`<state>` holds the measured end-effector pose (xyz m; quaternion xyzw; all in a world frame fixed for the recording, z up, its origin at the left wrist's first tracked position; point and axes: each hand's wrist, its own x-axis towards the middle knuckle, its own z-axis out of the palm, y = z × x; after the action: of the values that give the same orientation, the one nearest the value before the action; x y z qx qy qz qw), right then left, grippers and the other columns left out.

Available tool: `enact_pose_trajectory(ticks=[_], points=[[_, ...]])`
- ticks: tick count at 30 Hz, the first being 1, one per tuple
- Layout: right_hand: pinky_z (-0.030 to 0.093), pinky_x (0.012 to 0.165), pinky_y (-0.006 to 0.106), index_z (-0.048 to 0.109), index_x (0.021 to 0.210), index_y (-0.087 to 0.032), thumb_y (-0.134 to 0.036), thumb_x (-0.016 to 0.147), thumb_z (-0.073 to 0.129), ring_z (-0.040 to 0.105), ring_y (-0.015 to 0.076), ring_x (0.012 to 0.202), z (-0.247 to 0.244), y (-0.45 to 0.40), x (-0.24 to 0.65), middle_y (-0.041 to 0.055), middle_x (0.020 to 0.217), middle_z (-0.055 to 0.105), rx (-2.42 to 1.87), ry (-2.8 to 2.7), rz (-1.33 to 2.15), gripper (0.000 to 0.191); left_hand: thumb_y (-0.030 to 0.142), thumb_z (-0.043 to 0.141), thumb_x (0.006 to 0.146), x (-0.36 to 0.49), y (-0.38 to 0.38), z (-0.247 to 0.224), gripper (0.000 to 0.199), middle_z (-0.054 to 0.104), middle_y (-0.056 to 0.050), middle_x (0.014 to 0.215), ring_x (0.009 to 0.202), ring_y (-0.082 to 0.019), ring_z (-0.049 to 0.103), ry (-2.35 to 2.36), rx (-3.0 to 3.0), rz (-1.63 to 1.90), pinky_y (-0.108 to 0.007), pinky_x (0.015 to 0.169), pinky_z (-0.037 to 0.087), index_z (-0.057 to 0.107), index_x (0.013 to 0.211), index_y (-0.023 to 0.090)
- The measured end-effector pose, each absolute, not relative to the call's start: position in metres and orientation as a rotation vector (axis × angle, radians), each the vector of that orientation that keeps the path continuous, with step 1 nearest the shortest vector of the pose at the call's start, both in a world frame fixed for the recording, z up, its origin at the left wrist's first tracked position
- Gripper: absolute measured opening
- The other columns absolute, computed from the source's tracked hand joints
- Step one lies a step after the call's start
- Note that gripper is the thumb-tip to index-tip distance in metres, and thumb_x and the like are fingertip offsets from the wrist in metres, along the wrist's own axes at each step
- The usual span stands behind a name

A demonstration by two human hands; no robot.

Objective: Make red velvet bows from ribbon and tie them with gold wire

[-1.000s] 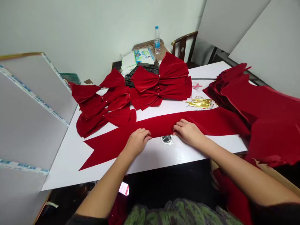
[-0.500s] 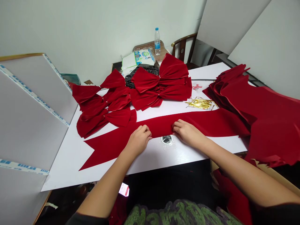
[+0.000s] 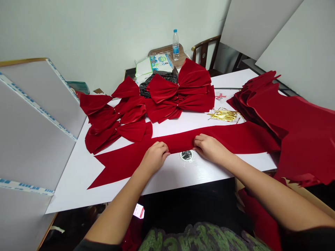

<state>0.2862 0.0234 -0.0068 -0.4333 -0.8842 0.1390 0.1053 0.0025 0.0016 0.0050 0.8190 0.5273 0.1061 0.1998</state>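
A long red velvet ribbon (image 3: 180, 141) lies across the white table, its left end cut to a swallowtail. My left hand (image 3: 156, 156) is closed with curled fingers on the near edge of the ribbon, left of a round dark insert (image 3: 186, 155) in the tabletop. To the right of that insert, my right hand (image 3: 208, 148) pinches the same edge. Between my hands the ribbon lies fairly flat. Its right end reaches a big stack of red ribbon pieces (image 3: 309, 129).
Finished red bows lie in a left pile (image 3: 131, 130) and a middle pile (image 3: 180, 92). Gold twist ties (image 3: 223, 115) lie beyond my right hand. A black plastic bag (image 3: 169, 76), a water bottle (image 3: 175, 47) and a wooden chair (image 3: 204, 52) are at the back. White panels (image 3: 31, 125) stand at left.
Both hands stay on the ribbon's near edge, with almost no movement. The view has shifted very slightly.
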Motion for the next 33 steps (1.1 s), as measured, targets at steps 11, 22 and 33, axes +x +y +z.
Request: enact_pose_trajectory(ticks=[11, 22, 33], points=[[0.038, 0.072, 0.028, 0.057, 0.070, -0.015, -0.018, 0.091, 0.069, 0.057, 0.0159, 0.080, -0.003, 0.030, 0.287, 0.0035, 0.083, 0.066, -1.369, -2.508, 0.634, 0.025, 0.022, 0.070, 0.094, 0.002, -0.002, 0.004, 0.014, 0.074, -0.004, 0.092, 0.091, -0.022, 0.062, 1.543, 2.326, 0.326, -0.035, 0.079, 0.049, 0.068, 0.081, 0.019], [0.030, 0.062, 0.026, 0.053, 0.069, -0.017, -0.018, 0.086, 0.074, 0.048, 0.0121, 0.065, 0.002, 0.031, 0.289, -0.0006, 0.071, 0.061, -1.498, -2.366, 0.720, 0.027, 0.021, 0.067, 0.093, 0.007, 0.000, 0.013, 0.006, 0.070, -0.002, 0.089, 0.085, -0.022, 0.063, 1.580, 2.268, 0.307, -0.032, 0.071, 0.044, 0.061, 0.091, 0.022], [0.032, 0.067, 0.028, 0.071, 0.092, -0.016, -0.020, 0.100, 0.062, 0.059, 0.0152, 0.080, 0.000, 0.030, 0.289, 0.0048, 0.095, 0.065, -1.418, -2.595, 0.495, 0.013, 0.020, 0.072, 0.089, 0.005, 0.008, 0.011, 0.008, 0.066, -0.002, 0.085, 0.080, -0.019, 0.061, 1.562, 2.160, 0.267, -0.031, 0.072, 0.045, 0.068, 0.083, 0.020]])
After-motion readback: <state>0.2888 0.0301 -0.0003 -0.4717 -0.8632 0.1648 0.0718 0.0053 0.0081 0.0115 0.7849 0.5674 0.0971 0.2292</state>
